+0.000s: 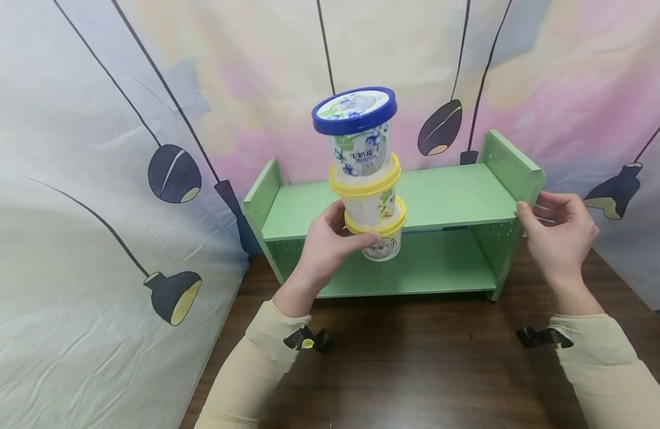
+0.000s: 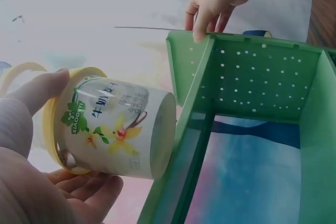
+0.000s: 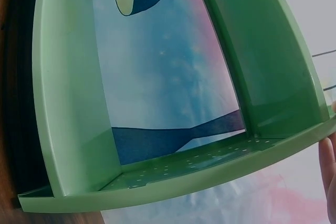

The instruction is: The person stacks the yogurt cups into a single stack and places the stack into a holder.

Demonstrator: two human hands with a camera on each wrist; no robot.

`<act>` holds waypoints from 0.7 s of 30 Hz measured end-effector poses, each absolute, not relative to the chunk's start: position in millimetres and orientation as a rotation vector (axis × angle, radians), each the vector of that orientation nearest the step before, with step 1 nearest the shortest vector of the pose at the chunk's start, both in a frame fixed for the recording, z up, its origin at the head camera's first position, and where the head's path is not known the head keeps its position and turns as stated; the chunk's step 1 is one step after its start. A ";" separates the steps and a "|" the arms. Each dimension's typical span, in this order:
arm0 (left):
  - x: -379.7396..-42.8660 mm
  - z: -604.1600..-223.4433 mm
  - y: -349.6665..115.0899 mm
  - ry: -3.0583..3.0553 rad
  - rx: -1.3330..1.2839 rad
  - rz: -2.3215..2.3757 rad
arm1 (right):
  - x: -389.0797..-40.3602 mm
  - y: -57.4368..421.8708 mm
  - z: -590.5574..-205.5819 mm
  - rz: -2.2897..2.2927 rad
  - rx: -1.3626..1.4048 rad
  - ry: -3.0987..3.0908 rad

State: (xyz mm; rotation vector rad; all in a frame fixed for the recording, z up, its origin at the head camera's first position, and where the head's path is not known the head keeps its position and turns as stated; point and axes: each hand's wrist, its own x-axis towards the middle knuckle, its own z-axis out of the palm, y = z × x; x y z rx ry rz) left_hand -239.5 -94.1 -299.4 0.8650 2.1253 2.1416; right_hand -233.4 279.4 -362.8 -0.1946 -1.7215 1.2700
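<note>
My left hand (image 1: 326, 241) grips the lowest of three stacked paper ice-cream tubs, its thumb across the front near the rim. That bottom tub (image 2: 118, 121) has a yellow lid and yellow flowers printed on white. Another yellow-lidded tub (image 1: 366, 208) sits on it, and a blue-lidded tub (image 1: 362, 152) with blueberry print tops the stack, which leans slightly. The stack is held in front of a green two-tier shelf (image 1: 448, 193), overlapping its upper board in the head view. My right hand (image 1: 564, 232) holds the shelf's right side panel, thumb at the front edge and fingers on the outer face.
The shelf stands on a dark brown wooden table (image 1: 416, 357), with raised side panels at both ends of its top board. Behind it and to the left hangs a pastel cloth (image 1: 94, 250) printed with lamps. Black wrist straps (image 1: 303, 339) circle both sleeves.
</note>
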 end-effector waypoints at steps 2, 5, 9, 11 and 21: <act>-242.8 -297.2 -93.2 2.109 0.837 2.154 | -234.4 280.0 -363.8 1.275 -0.194 -1.723; -245.3 -294.2 -92.0 2.100 0.815 2.164 | -235.4 280.6 -364.9 1.279 -0.198 -1.725; -246.8 -289.5 -89.9 2.097 0.829 2.170 | -236.5 281.3 -365.6 1.281 -0.190 -1.722; -248.1 -286.9 -88.4 2.098 0.834 2.169 | -236.4 281.3 -365.3 1.282 -0.186 -1.720; -261.8 -283.0 -78.6 2.161 0.824 2.154 | -234.2 280.1 -364.2 1.274 -0.196 -1.724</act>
